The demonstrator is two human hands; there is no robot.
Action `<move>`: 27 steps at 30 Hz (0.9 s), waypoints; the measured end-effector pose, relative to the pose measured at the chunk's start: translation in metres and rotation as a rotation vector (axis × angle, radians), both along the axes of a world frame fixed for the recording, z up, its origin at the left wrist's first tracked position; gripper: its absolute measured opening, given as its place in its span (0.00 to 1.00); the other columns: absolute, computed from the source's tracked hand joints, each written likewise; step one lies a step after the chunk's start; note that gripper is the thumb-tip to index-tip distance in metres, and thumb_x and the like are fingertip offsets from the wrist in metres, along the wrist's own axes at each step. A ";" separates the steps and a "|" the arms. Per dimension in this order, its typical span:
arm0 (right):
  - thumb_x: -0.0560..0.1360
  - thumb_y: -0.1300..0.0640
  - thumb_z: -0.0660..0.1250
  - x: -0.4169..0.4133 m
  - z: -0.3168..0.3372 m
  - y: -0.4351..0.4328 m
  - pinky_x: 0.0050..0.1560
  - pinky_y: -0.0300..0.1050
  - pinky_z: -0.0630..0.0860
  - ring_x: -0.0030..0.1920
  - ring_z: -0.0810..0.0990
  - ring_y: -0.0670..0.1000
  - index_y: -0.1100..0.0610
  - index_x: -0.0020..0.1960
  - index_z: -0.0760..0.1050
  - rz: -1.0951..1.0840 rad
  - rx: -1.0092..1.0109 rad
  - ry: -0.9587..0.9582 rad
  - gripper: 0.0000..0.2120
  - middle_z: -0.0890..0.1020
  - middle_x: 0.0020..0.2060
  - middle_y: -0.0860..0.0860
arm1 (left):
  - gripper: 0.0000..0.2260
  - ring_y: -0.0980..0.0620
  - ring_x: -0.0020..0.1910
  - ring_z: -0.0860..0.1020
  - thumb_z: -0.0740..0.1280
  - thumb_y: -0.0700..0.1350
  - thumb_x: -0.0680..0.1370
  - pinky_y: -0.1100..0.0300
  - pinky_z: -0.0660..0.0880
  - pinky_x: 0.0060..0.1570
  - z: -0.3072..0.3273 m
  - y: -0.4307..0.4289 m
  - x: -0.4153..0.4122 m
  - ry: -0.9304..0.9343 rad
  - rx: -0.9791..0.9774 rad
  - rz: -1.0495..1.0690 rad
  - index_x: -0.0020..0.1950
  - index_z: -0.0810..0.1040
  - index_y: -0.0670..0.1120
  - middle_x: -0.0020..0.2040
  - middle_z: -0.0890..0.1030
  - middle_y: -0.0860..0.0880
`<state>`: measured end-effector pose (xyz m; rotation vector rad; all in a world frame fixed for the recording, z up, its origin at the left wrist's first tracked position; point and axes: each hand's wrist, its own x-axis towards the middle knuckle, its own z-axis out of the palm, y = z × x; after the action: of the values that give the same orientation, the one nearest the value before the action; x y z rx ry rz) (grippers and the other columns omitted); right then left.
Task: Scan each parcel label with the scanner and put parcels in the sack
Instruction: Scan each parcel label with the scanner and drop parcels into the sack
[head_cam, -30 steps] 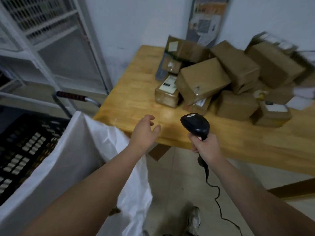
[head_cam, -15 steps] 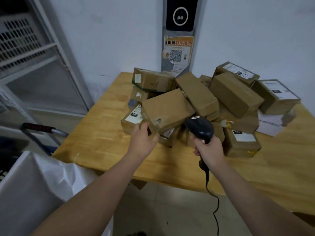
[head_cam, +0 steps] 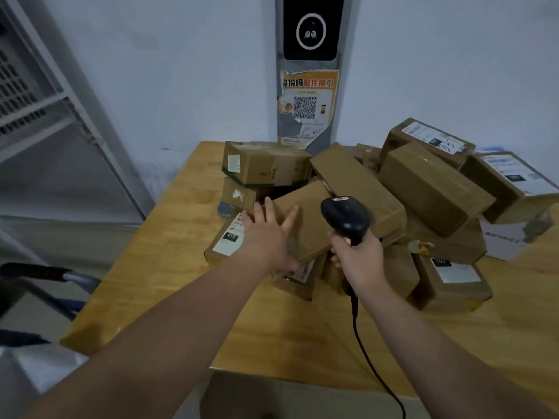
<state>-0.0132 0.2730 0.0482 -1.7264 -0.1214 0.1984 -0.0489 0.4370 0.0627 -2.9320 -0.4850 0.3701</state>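
Parcel (head_cam: 307,228) lies under the spread left hand (head_cam: 266,238); right hand (head_cam: 358,260) grips scanner (head_cam: 344,214).

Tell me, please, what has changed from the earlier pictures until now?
The left grip moved forward from the near edge of the wooden table to the parcel pile and now lies with spread fingers on the tilted cardboard parcel. The right grip holds the barcode scanner as before; the rest of the pile has not visibly moved.
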 end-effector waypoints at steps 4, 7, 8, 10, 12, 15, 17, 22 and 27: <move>0.74 0.55 0.71 0.014 0.003 0.003 0.48 0.54 0.81 0.41 0.82 0.53 0.51 0.46 0.75 -0.055 0.006 -0.015 0.06 0.82 0.39 0.54 | 0.51 0.33 0.74 0.51 0.66 0.73 0.65 0.39 0.52 0.70 0.016 0.018 0.003 -0.016 -0.204 0.129 0.78 0.38 0.60 0.78 0.48 0.38; 0.75 0.57 0.71 0.019 0.013 0.001 0.41 0.43 0.78 0.39 0.81 0.49 0.54 0.54 0.74 -0.110 0.077 -0.021 0.10 0.82 0.43 0.53 | 0.48 0.34 0.75 0.52 0.66 0.72 0.65 0.38 0.55 0.71 0.036 0.035 -0.005 -0.091 -0.466 0.270 0.77 0.43 0.63 0.78 0.51 0.42; 0.75 0.58 0.71 0.020 0.014 -0.001 0.39 0.41 0.77 0.39 0.81 0.49 0.56 0.56 0.74 -0.123 0.104 -0.032 0.12 0.81 0.43 0.52 | 0.47 0.35 0.75 0.51 0.67 0.72 0.65 0.38 0.55 0.70 0.041 0.038 -0.011 -0.142 -0.549 0.295 0.77 0.45 0.64 0.78 0.50 0.43; 0.74 0.58 0.71 0.020 0.017 -0.004 0.41 0.39 0.79 0.44 0.82 0.49 0.57 0.58 0.74 -0.112 0.157 -0.054 0.14 0.82 0.44 0.51 | 0.47 0.38 0.76 0.52 0.69 0.72 0.62 0.40 0.57 0.70 0.046 0.045 -0.021 -0.263 -0.804 0.344 0.76 0.50 0.66 0.79 0.51 0.46; 0.72 0.56 0.73 0.016 0.013 -0.004 0.50 0.39 0.79 0.52 0.82 0.48 0.56 0.60 0.75 -0.033 0.164 -0.063 0.18 0.83 0.50 0.50 | 0.48 0.42 0.72 0.63 0.72 0.71 0.58 0.44 0.65 0.69 0.044 0.050 -0.032 -0.404 -1.184 0.402 0.75 0.58 0.65 0.76 0.59 0.48; 0.72 0.57 0.73 0.004 0.009 0.004 0.47 0.30 0.75 0.53 0.81 0.43 0.55 0.62 0.76 0.096 0.155 -0.038 0.18 0.83 0.52 0.48 | 0.36 0.50 0.62 0.75 0.71 0.64 0.65 0.53 0.72 0.59 0.038 0.045 -0.043 -0.501 -1.642 0.424 0.70 0.68 0.56 0.65 0.76 0.50; 0.72 0.57 0.73 0.001 0.010 0.011 0.47 0.34 0.77 0.52 0.83 0.47 0.53 0.60 0.77 0.132 0.262 0.034 0.17 0.85 0.51 0.50 | 0.23 0.50 0.57 0.79 0.66 0.59 0.71 0.55 0.75 0.53 0.035 0.039 -0.045 -0.518 -1.860 0.499 0.64 0.74 0.52 0.58 0.82 0.49; 0.69 0.62 0.76 0.007 0.014 0.011 0.47 0.33 0.78 0.56 0.82 0.48 0.58 0.66 0.73 0.185 0.218 -0.059 0.26 0.82 0.57 0.51 | 0.16 0.52 0.54 0.81 0.62 0.46 0.81 0.62 0.78 0.46 0.028 0.045 -0.039 -0.774 -1.635 0.474 0.69 0.73 0.50 0.60 0.81 0.49; 0.67 0.62 0.78 0.008 0.011 0.019 0.51 0.30 0.77 0.58 0.77 0.39 0.58 0.70 0.66 0.146 0.076 -0.205 0.35 0.78 0.61 0.50 | 0.44 0.54 0.69 0.67 0.62 0.71 0.70 0.56 0.66 0.65 0.045 0.033 -0.034 -0.546 -1.294 0.388 0.79 0.53 0.50 0.72 0.65 0.55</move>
<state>-0.0056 0.2916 0.0593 -1.6595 -0.4011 0.1216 -0.0826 0.4697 0.1079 -4.1888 -1.2948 -0.2329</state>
